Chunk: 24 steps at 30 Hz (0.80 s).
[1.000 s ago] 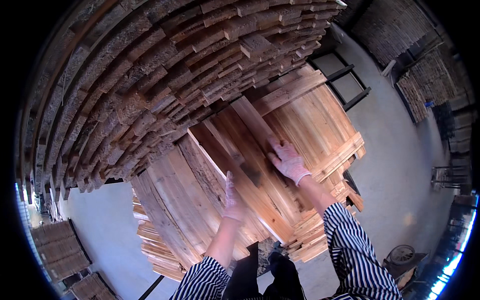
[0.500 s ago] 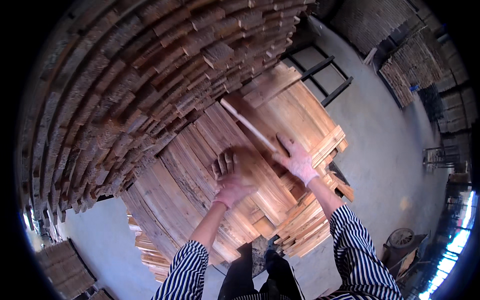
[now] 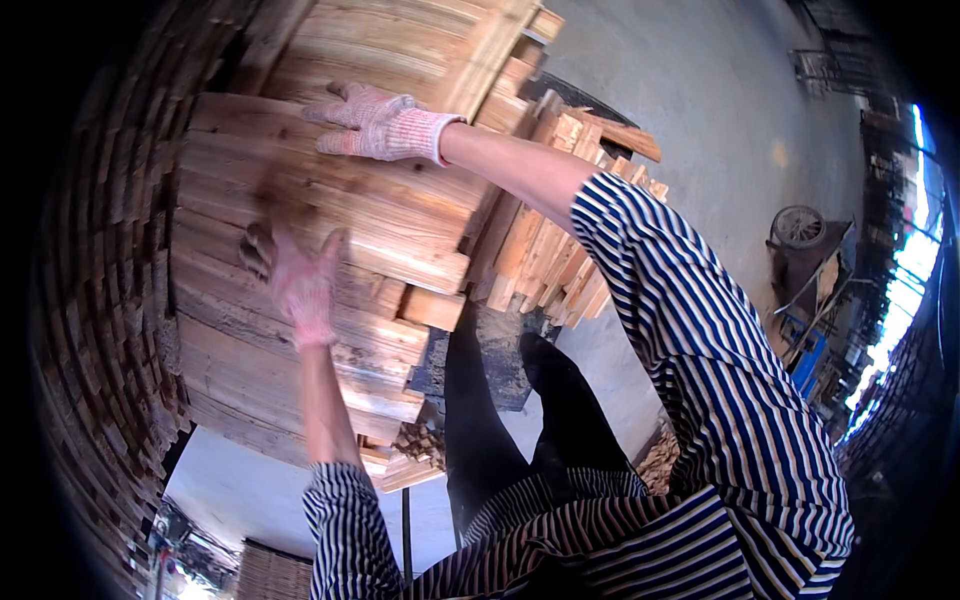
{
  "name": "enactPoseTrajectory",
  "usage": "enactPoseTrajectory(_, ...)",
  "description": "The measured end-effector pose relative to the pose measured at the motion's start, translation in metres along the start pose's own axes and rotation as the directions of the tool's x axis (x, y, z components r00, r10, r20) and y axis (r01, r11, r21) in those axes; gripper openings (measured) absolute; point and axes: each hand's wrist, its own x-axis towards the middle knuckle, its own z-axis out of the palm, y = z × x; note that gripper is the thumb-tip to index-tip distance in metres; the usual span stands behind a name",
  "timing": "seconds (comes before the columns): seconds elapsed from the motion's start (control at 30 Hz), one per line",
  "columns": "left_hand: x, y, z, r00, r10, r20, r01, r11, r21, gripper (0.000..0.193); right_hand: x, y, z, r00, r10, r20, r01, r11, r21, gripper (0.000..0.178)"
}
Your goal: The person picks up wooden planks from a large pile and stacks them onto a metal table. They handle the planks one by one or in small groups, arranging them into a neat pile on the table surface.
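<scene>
Wood everywhere: a low stack of rough sawn planks point(image 3: 330, 250) sits in front of the person, with a tall wall of stacked board ends point(image 3: 90, 330) curving round on the left. Both hands wear pinkish knit work gloves. Right hand point(image 3: 385, 125) lies palm down on the top plank at the far side of the stack, fingers stretched flat and together, not curled round anything. Left hand point(image 3: 300, 280) is lower and nearer, pressed on the plank faces, fingers spread open; it is motion-blurred, so whether the tips hook an edge is unclear. Striped sleeves, dark trousers and a dark mat point(image 3: 490, 350) show below; a wheelbarrow point(image 3: 800, 240) stands well apart on the concrete floor point(image 3: 700, 110) to the right.

Step in hand, as I judge it: levelling or shifting the top planks with 2 flat palms. Next move likely needs fingers wrapped over a board edge for a real hold, since flat palms only push.
</scene>
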Motion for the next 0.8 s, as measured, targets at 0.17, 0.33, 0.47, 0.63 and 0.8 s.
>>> enactPoseTrajectory(0.17,-0.191,0.103,-0.003,0.93,0.36,0.069,-0.162,0.572,-0.804,0.062,-0.161,0.024,-0.056,0.922,0.313,-0.227,-0.213,0.901,0.378,0.066)
enactPoseTrajectory(0.33,-0.276,0.161,0.134,0.711,0.234,0.663,0.321,0.731,-0.602,0.086,-0.406,0.112,-0.015,0.436,0.886,-0.158,-0.749,0.455,0.482,0.065)
enactPoseTrajectory(0.47,-0.218,0.153,0.289,0.93,-0.033,0.367,0.182,0.907,-0.379,0.098,-0.54,0.119,0.081,0.424,0.905,-0.009,-0.738,0.352,0.575,0.051)
enactPoseTrajectory(0.63,-0.159,0.172,0.392,0.691,-0.625,0.363,0.694,0.433,-0.575,0.083,-0.573,0.113,0.142,0.332,0.912,0.24,-0.82,0.154,0.551,0.046)
enactPoseTrajectory(0.8,-0.162,0.128,0.379,0.569,-0.536,0.623,0.82,0.315,-0.477,0.063,-0.49,0.139,0.168,0.461,0.814,0.353,-0.739,0.132,0.661,0.063)
